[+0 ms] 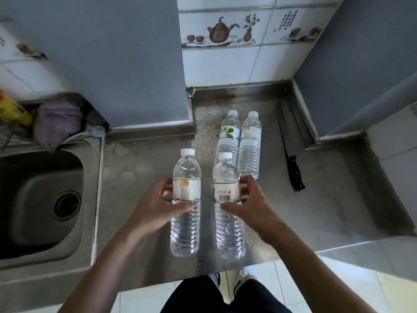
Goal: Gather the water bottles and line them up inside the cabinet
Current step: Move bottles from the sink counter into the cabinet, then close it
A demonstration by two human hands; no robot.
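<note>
The left hand [155, 204] grips one water bottle [186, 206] at its label, fingers and thumb curled around it. The right hand [250, 204] grips a second bottle [228, 206] in the same way. Both bottles stand upright near the front edge of the metal surface [316, 211], close to each other but apart. Behind them two more bottles [241, 141] stand side by side, almost touching. A black-handled knife [293, 168] lies to their right. A sink [45, 206] is at the left, with a purple cloth [56, 123] behind it.
</note>
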